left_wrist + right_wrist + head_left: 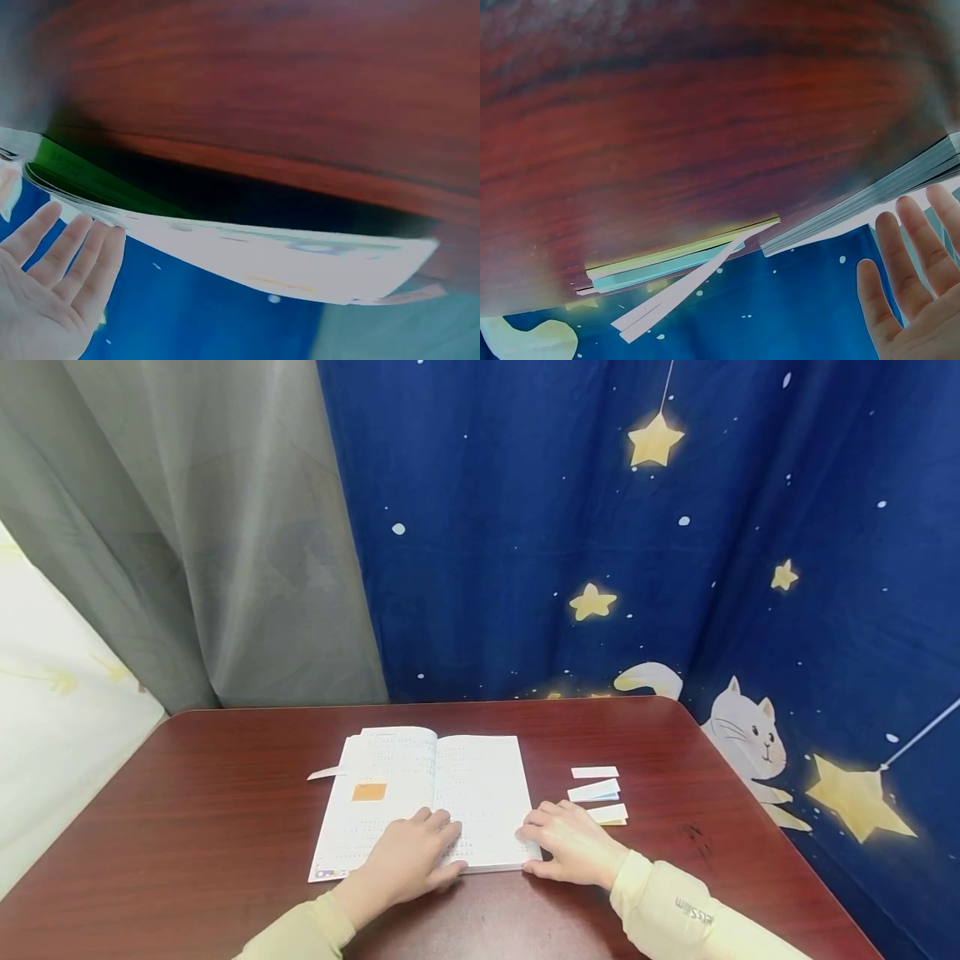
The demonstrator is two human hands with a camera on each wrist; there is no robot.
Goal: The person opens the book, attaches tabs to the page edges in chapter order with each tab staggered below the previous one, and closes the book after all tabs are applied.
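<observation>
A book [480, 793] lies spread on the table, its pages covered with small print. On its left page is an orange rectangle [369, 792], and a white paper strip [324, 772] sticks out past the left edge. My left hand [414, 853] rests near the lower middle of the book, around the fold. At the lower right edge of the right page is my right hand [572, 845], fingertips touching the page. In the left wrist view the fingers [96, 270] are straight, and in the right wrist view the fingers [904, 259] are extended too.
To the right of the book lie a white paper strip [595, 772], a folded strip with blue inside [595, 791] and one with yellow [609, 814]. They rest on the dark red table [225, 827]. Behind it hang a grey curtain [262, 568] and a blue star-patterned curtain [510, 527].
</observation>
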